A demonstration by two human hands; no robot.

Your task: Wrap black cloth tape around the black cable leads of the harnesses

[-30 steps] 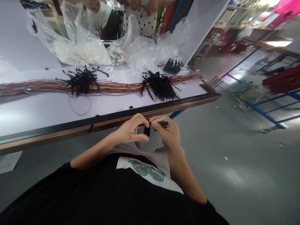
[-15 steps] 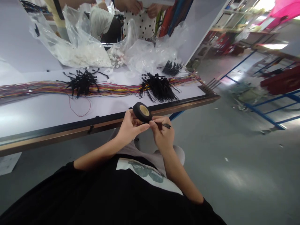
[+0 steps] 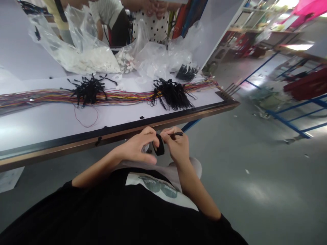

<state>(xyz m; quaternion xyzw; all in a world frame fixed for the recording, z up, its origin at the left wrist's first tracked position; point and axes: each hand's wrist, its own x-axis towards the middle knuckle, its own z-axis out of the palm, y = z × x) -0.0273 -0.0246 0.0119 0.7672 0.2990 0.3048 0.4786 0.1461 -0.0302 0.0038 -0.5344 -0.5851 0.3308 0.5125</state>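
A roll of black tape (image 3: 160,147) hangs tilted nearly edge-on between my hands, just off the table's front edge. My left hand (image 3: 139,147) has its fingers curled against the roll's upper left side, with the thumb stretched out apart from it below. Pinched in my right hand (image 3: 178,144) is a thin black cable piece (image 3: 179,133), whose dark end sticks out to the right past the fingers. The right fingertips are close beside the roll; whether a strip of tape runs between them is too small to tell.
Along the table (image 3: 122,115) lies a long bundle of coloured wires (image 3: 127,98). Two heaps of black cable pieces (image 3: 173,95) (image 3: 89,90) rest on it. Behind stand clear plastic bags (image 3: 89,59) with white parts. Another person's hands (image 3: 155,8) are beyond the opening.
The roll of tape has moved down and turned from facing up to nearly edge-on. My left thumb has come away from it. My right hand keeps its pinch almost in place.
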